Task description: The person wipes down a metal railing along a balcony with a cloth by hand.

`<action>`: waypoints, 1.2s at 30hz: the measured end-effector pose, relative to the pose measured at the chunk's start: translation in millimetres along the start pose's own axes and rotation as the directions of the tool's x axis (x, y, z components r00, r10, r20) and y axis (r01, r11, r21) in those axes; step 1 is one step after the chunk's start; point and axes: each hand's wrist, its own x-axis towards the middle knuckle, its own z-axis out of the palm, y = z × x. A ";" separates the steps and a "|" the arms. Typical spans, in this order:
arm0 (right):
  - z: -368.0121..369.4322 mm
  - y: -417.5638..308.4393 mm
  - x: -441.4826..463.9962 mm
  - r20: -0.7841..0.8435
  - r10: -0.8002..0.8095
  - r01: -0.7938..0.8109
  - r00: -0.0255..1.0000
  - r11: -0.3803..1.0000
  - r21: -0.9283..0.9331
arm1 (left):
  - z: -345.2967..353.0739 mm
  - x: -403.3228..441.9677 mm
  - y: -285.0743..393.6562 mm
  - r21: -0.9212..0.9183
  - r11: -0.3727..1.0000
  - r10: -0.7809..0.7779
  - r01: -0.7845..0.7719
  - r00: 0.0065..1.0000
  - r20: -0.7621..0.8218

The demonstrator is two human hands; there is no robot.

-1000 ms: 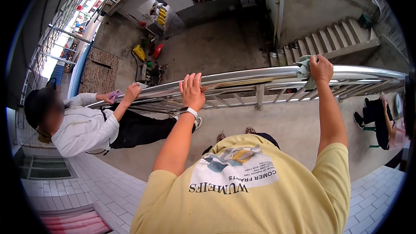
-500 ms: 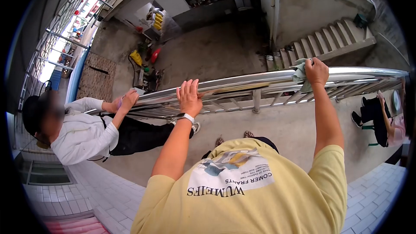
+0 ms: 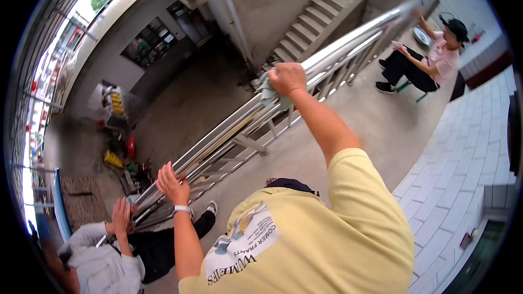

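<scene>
A shiny metal railing (image 3: 348, 43) runs diagonally across the view, from lower left to upper right. My right hand (image 3: 289, 79) is closed round a grey-green cloth (image 3: 268, 93), pressed on the top rail; part of the cloth hangs down on the near side. My left hand (image 3: 173, 185), with a watch (image 3: 182, 208) at its wrist, rests on the rail farther left. Its fingers are stretched out, and it holds nothing that I can see. Just beyond it, the hands (image 3: 122, 216) of a person in a light jacket are at the rail too.
A person in a pink shirt (image 3: 442, 57) sits on a green stool at the right, one arm reaching to the railing, near a basin (image 3: 421, 36). Below the railing lies a courtyard (image 3: 180, 109) with concrete stairs (image 3: 310, 30). A white tiled wall (image 3: 452, 185) stands at right.
My view has turned to the right, so the railing now slants. The seated person shows more fully. My right hand still grips the cloth on the rail; my left remains on the rail.
</scene>
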 end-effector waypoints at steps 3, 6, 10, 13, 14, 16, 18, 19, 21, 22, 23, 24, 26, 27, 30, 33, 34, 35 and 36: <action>1.2 3.0 -1.1 -0.022 -0.005 0.005 1.000 1.000 0.012 | 10.6 -4.0 -4.1 -0.012 1.000 0.024 -0.025 0.997 -0.077; -4.1 -1.1 1.7 0.113 0.032 -0.024 0.993 0.997 -0.068 | 9.9 -4.6 -2.6 -0.036 0.998 0.041 -0.044 0.995 -0.094; -5.2 -1.0 -2.0 0.047 0.037 -0.035 0.998 0.999 -0.031 | 13.7 -5.5 -3.4 -0.035 0.999 0.013 -0.016 0.994 -0.108; -0.8 1.6 -2.3 -0.015 0.020 -0.019 1.000 1.000 0.024 | 14.0 -4.5 0.9 -0.041 0.999 -0.004 -0.001 0.991 -0.133; 0.2 2.2 -2.8 -0.010 0.020 -0.019 1.000 1.000 0.022 | 12.5 -4.5 2.9 -0.039 0.999 -0.001 -0.005 0.988 -0.152; -2.8 -0.3 -2.3 -0.016 0.020 -0.020 1.000 1.000 0.023 | 13.5 -4.0 5.4 -0.035 0.999 -0.007 0.001 0.986 -0.165; -4.1 3.0 -1.9 -0.029 0.021 -0.021 0.999 1.000 0.009 | 16.0 -3.7 4.5 -0.048 0.999 -0.009 -0.001 0.979 -0.204; -1.0 1.5 -1.6 -0.044 0.013 -0.013 0.999 1.000 0.005 | 15.3 -2.4 5.2 -0.068 0.998 0.004 -0.019 0.976 -0.218; 3.3 4.0 -1.9 -0.071 -0.004 0.008 0.997 0.998 0.056 | 19.0 -3.4 0.8 -0.040 0.998 0.041 -0.051 0.974 -0.223; 0.9 2.8 -1.6 -0.043 -0.033 0.034 0.999 0.999 0.014 | 18.3 -4.7 1.4 -0.037 0.999 0.024 -0.032 0.980 -0.198; 4.5 4.0 0.1 -0.002 -0.025 0.025 1.000 1.000 -0.018 | 18.9 -5.1 -1.2 -0.081 0.997 -0.007 -0.008 0.984 -0.176; -0.3 0.5 -0.2 0.001 0.016 -0.016 1.000 1.000 -0.004 | 18.8 -6.0 0.3 -0.094 0.996 -0.024 0.006 0.982 -0.188; 2.3 3.4 -0.1 -0.037 -0.010 0.010 0.999 1.000 0.009 | 13.0 -6.2 3.5 -0.099 0.994 -0.050 0.035 0.987 -0.152; 0.4 2.6 0.0 -0.031 -0.009 0.009 0.999 1.000 0.013 | 10.0 -5.1 5.0 -0.118 0.992 -0.060 0.044 0.988 -0.141; 1.0 4.1 -1.0 -0.053 -0.044 0.044 0.998 0.999 -0.004 | 6.2 -6.0 7.1 -0.115 0.990 -0.094 0.078 0.986 -0.139; 1.5 1.3 0.0 -0.045 -0.056 0.056 0.997 0.998 0.002 | 7.1 -5.7 5.2 -0.135 0.988 -0.089 0.071 0.987 -0.133; 0.7 1.2 -0.4 -0.046 -0.047 0.046 0.998 0.999 -0.009 | 7.0 -6.1 5.5 -0.137 0.988 -0.089 0.070 0.987 -0.131; 1.1 1.9 -0.5 -0.046 -0.057 0.057 0.997 0.998 -0.005 | 6.7 -6.0 6.0 -0.142 0.988 -0.086 0.068 0.988 -0.129; 2.4 2.9 -0.5 -0.041 -0.050 0.049 0.998 0.999 -0.018 | 6.7 -6.0 5.9 -0.148 0.987 -0.088 0.069 0.987 -0.132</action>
